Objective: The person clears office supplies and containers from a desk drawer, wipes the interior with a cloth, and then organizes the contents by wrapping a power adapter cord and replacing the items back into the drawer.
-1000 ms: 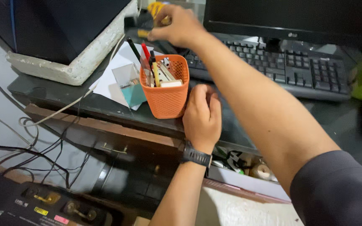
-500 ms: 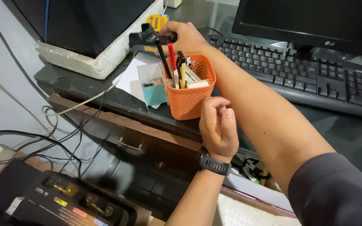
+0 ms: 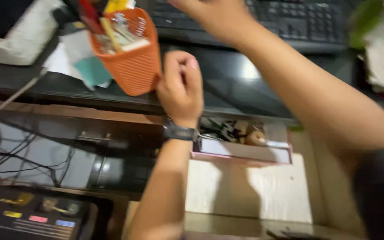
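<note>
1. Head view: the orange mesh holder (image 3: 127, 53), crowded with pens and cards, was seen tilted near the front edge of the dark table (image 3: 227, 89), in the far left of the scene.
2. The left hand (image 3: 181, 86) was held just beside the holder's right wall; its fingers (image 3: 174, 66) were curled together, with the knuckles at or near the mesh. Because of motion blur, it could not be told whether the holder was actually gripped or only touched.
3. The right hand (image 3: 216, 15) was reached over the table towards the black keyboard (image 3: 263, 20) at the far edge. Its fingers were cut off by the top of the frame, so their state could not be told.
4. White papers and a teal-and-clear small box (image 3: 90, 69) were seen lying behind and left of the holder.
5. Below the table, an open drawer (image 3: 243, 149) with small odds and ends was seen right of the left wrist, which bore a dark watch (image 3: 179, 132).
6. As a judgement: the tilted holder would best be steadied low on its wall and kept upright, so that the loose contents are not spilled over the table's edge.
</note>
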